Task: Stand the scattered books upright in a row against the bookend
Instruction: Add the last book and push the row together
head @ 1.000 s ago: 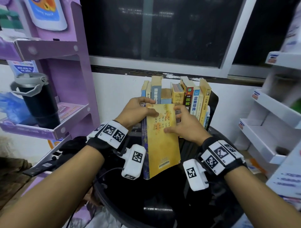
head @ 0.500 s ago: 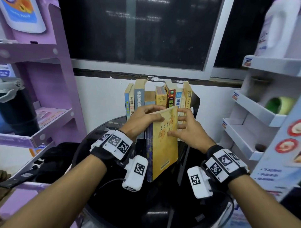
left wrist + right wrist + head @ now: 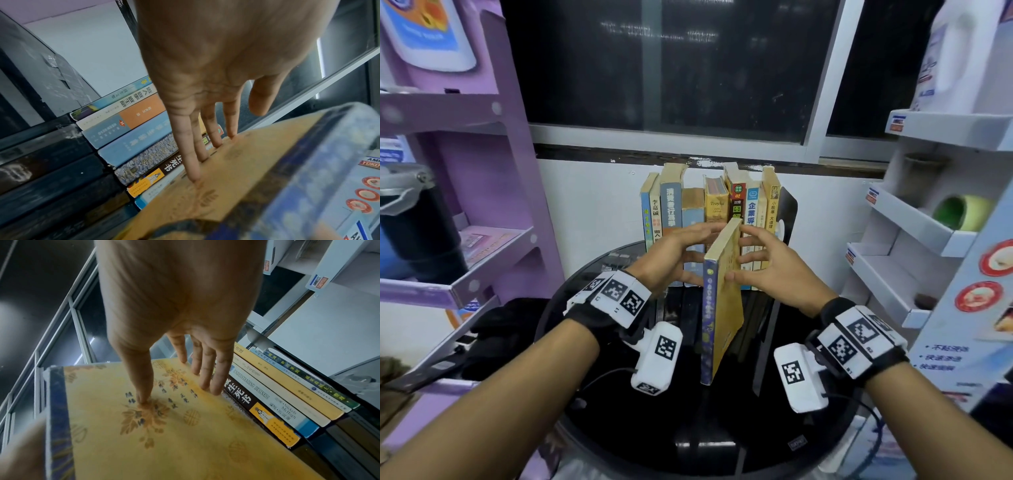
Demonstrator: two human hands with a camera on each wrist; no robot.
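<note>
A yellow book (image 3: 726,308) with a blue patterned spine stands on its lower edge on the round black table (image 3: 619,431), spine toward me. My left hand (image 3: 674,253) lies with straight fingers (image 3: 193,162) against its left cover (image 3: 236,178). On the other side my right hand (image 3: 774,270) touches the flowered front cover (image 3: 164,426) with its thumb tip and straight fingers (image 3: 207,369). Behind the book, a row of upright books (image 3: 709,209) leans on a black bookend (image 3: 787,219) at its right end.
A purple shelf unit (image 3: 482,171) with a black flask (image 3: 417,222) stands on the left. White display shelves (image 3: 900,257) holding a green tape roll (image 3: 959,212) stand on the right. A dark window (image 3: 671,68) and white wall lie behind the table.
The yellow book turned from a tilted, cover-up hold to upright with its spine toward me. Both hands went from gripping its top to lying flat on its two covers.
</note>
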